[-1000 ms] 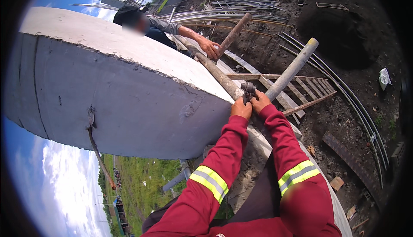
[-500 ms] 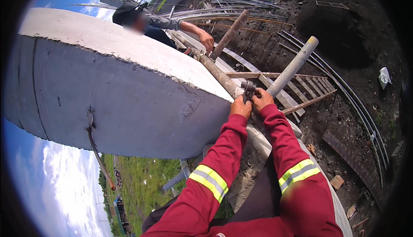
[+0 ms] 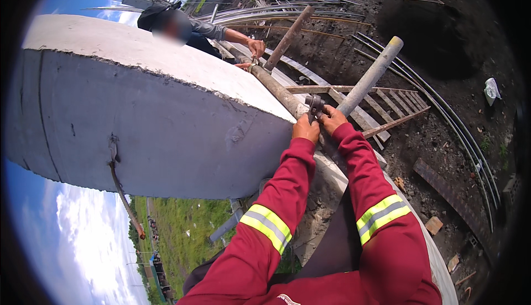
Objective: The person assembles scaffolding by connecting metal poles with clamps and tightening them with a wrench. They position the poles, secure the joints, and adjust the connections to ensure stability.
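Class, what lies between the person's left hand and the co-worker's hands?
In the head view, a long pipe runs between them beside the concrete wall, with a brown pole meeting it near the co-worker's hands.

Obstacle, left of the hands: thick concrete slab, corner just beside them. Ahead: long pole along the slab's edge; farther up it, a co-worker's hand. Ahead and right: slanting pale pole, beside the right hand. Passage: ahead, gap between pale pole and brown pole, ladder-like frame beyond; also open air right of the right sleeve.
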`<state>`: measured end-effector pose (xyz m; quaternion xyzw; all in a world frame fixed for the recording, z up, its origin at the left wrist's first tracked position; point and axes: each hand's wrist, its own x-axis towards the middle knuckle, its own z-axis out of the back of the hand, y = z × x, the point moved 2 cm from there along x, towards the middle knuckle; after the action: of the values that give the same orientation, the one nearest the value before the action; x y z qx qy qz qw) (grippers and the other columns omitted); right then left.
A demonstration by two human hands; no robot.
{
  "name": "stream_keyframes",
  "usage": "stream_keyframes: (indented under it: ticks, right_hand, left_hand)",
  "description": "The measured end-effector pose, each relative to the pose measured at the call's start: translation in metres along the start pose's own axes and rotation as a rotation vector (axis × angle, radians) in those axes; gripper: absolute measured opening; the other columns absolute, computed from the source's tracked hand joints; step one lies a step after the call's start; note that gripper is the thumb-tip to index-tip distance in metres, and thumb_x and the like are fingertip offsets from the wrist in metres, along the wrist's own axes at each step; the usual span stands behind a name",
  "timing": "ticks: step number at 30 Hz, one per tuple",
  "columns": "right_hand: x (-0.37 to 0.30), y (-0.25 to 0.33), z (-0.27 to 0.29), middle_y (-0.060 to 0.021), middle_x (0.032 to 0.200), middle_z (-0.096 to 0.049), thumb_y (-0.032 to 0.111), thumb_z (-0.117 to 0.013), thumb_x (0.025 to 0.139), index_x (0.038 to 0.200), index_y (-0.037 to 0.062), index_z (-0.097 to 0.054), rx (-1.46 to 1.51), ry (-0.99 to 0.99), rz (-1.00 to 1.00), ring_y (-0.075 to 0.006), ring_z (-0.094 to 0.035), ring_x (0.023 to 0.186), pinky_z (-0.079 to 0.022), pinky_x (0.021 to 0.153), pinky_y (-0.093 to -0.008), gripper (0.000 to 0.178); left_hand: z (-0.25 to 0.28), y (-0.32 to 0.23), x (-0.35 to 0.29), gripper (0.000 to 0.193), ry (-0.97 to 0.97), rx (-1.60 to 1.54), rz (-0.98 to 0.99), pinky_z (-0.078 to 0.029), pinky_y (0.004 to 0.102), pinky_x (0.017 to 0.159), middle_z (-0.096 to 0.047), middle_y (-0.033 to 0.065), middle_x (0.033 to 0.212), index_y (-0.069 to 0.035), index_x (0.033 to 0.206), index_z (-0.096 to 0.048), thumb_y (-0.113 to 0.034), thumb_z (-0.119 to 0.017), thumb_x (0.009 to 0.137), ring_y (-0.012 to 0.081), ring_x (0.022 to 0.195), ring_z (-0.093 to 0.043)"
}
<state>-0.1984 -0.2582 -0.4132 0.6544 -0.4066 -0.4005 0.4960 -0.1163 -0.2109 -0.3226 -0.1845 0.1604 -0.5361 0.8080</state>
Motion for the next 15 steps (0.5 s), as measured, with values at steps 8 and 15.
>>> stream_keyframes:
  ticks: [8,15]
  right_hand:
    - [0.0003,-0.0016,0.0030,-0.0103,0.098,-0.062,0.011,-0.064,0.079,0.110,0.0009,-0.054,0.182,0.075,-0.026,-0.0176,-0.058,0.091,-0.047,0.080,-0.0291,0.034]
    - [0.0033,-0.0090,0.0027,-0.0080,0.097,-0.063,0.007,-0.054,0.082,0.110,-0.0004,-0.055,-0.014,0.010,0.002,-0.0128,-0.057,0.087,-0.045,0.076,-0.0244,0.029]
  left_hand:
    - [-0.0012,0.0063,0.0046,0.024,-0.007,-0.021,-0.009,-0.046,0.0420,0.073,-0.062,0.0226,0.085,-0.002,0.092,-0.059,-0.019,-0.056,0.076,0.0376,0.083,-0.060]
    - [-0.0021,0.0096,0.0051,0.024,-0.020,-0.030,0.006,-0.047,0.0396,0.070,-0.063,0.0215,0.083,-0.001,0.091,-0.061,-0.019,-0.056,0.076,0.0355,0.081,-0.061]
